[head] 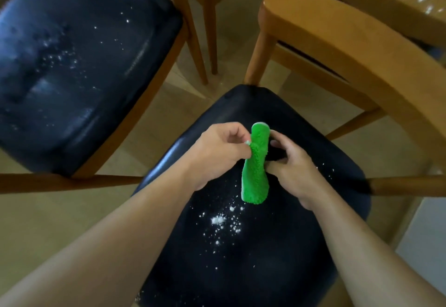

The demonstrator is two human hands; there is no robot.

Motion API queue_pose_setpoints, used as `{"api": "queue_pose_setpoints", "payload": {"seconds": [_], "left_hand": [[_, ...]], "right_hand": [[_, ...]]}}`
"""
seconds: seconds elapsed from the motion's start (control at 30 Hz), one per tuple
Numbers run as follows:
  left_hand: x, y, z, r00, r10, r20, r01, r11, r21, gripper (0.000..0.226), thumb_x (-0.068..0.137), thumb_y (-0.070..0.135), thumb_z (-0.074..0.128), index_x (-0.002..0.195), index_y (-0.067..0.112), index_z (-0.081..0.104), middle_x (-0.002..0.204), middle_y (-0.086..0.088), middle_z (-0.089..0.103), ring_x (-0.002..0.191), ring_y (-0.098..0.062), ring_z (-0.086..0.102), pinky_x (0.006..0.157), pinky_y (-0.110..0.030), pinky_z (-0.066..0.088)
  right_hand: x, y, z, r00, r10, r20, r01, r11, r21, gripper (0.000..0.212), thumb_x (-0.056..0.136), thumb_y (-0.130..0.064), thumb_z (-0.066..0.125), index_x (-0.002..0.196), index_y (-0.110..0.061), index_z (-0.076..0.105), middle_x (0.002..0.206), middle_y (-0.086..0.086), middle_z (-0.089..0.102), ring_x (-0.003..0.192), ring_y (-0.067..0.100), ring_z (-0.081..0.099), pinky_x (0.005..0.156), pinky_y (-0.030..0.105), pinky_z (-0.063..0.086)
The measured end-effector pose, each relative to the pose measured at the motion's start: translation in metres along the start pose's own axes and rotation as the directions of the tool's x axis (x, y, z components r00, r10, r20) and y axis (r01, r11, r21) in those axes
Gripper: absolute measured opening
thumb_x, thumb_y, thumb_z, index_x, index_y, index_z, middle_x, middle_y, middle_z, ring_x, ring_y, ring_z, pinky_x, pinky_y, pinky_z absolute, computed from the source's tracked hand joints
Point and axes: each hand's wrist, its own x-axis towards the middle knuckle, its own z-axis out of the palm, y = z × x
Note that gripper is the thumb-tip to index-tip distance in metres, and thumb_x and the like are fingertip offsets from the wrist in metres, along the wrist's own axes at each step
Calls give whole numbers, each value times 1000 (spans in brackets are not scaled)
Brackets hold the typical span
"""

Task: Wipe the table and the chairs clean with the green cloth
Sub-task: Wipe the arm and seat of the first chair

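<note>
From the head view, we see the green cloth held upright between both hands, above the dark seat of the near chair. The left hand pinches the cloth's left edge near its middle, fingers curled in on it. The right hand holds the cloth from the other side, thumb against its lower part and fingers curled behind; we cannot tell how tightly. The cloth is folded or rolled into a narrow strip, its lower end hanging free just above the seat.

White powder lies scattered on the near chair's seat, just below the cloth, with a few specks to the right of the right hand. A second chair stands to the left, its dark seat also dusted with white specks. The wooden back of the near chair curves across the upper right. Beyond it, at the top right corner, the desk shows white specks on its surface. More chair legs stand at top centre on the pale floor.
</note>
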Motion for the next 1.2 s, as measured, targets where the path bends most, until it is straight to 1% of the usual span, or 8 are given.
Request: {"api": "queue_pose_setpoints", "payload": {"seconds": [0.1, 0.23, 0.37, 0.47, 0.57, 0.77, 1.03, 1.2], "left_hand": [[-4, 14, -4, 997, 55, 57, -56, 998, 3, 23, 77, -5, 59, 69, 16, 56, 61, 4, 55, 57, -4, 48, 57, -18, 36], [-6, 32, -9, 991, 121, 63, -121, 993, 0, 28, 77, -10, 53, 69, 16, 52, 59, 1, 50, 61, -15, 44, 57, -27, 33], [-3, 46, -21, 941, 330, -76, -278, 882, 381, 19, 81, 7, 61, 83, 25, 54, 66, 12, 62, 53, 4, 51, 52, -9, 38], [0, 47, -30, 805, 564, -184, -366, 717, 593, 25, 81, 8, 61, 98, 24, 53, 73, 13, 65, 64, 11, 54, 59, -1, 36], [2, 32, -26, 708, 700, -96, -432, 537, 725, 29, 81, 6, 60, 109, 13, 59, 78, 5, 67, 66, -4, 59, 65, -15, 47], [-14, -54, -4, 937, 271, 220, -312, 367, 876, 20, 86, 8, 48, 90, 22, 62, 91, 4, 65, 91, -20, 60, 83, -31, 40], [-23, -81, 6, 941, 299, 158, -270, 382, 884, 19, 91, 19, 46, 98, 30, 59, 116, 10, 52, 110, -12, 52, 88, -32, 40], [-29, -86, 4, 923, 279, 263, -353, 347, 869, 24, 90, 17, 47, 103, 28, 63, 132, 5, 48, 132, -13, 38, 103, -32, 33]], "right_hand": [[2, -8, -3, 996, -92, -17, 91, 995, -32, 22, 80, -6, 71, 89, -26, 68, 92, -1, 69, 81, 15, 60, 76, 42, 49], [5, -24, -13, 988, -151, 33, 143, 975, 171, 53, 80, -4, 71, 106, -49, 59, 117, -10, 64, 102, 13, 59, 79, 31, 50], [9, -50, -20, 940, -329, -87, 333, 942, 33, 13, 77, -6, 72, 79, -19, 70, 72, 2, 67, 69, 11, 59, 63, 33, 49], [7, -54, -30, 779, -519, -352, 481, 855, -195, 13, 80, -11, 72, 84, -24, 73, 85, -4, 71, 79, 4, 64, 73, 25, 53], [-7, -36, -37, 619, -723, -307, 517, 669, -534, 6, 80, -13, 70, 86, -12, 72, 97, -2, 66, 85, 4, 59, 75, 9, 42], [-46, 48, -8, 861, -506, -52, 320, 618, -718, 19, 60, 2, 75, 76, -6, 74, 90, 7, 65, 83, 33, 59, 71, 44, 52], [-20, 16, 33, 931, -316, -186, 172, 824, -540, 57, 85, -46, 66, 128, -11, 53, 113, 2, 59, 101, 19, 56, 79, 28, 43], [16, -11, 56, 961, -122, -247, -11, 879, -476, 59, 89, -31, 66, 139, -20, 38, 116, 7, 61, 105, 25, 59, 87, 40, 48]]}}
